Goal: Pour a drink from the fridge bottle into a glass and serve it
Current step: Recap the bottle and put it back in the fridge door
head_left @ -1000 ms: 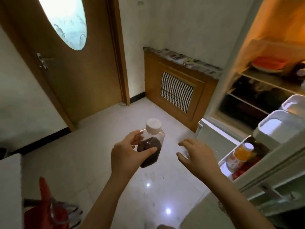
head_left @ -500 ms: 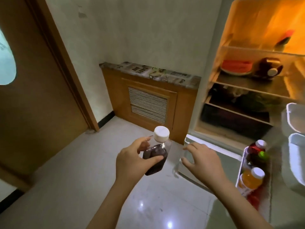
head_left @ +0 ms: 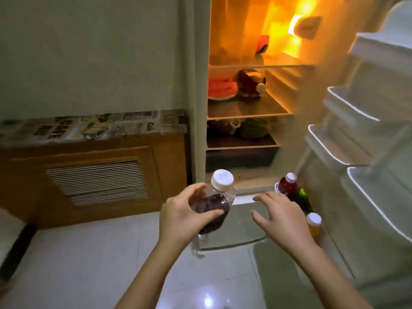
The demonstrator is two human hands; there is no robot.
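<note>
I see the fridge's middle shelf (head_left: 256, 109) carrying a plate of watermelon (head_left: 221, 88) on the left and a dark bottle (head_left: 250, 83) lying on its side just beside it, white cap toward me. The shelf below (head_left: 242, 144) holds dark greens I can't make out clearly. In the door's bottom rack, a red bottle (head_left: 287, 186), a green-capped bottle (head_left: 303, 194) and an orange bottle (head_left: 314, 226) stand upright. The pale tiled floor (head_left: 93, 264) meets a wooden cabinet (head_left: 93, 175).

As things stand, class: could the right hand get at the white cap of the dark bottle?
Probably yes. The right hand is empty with fingers spread, beside the dark bottle; the left hand holds only its body, so the white cap stands uncovered.
</note>
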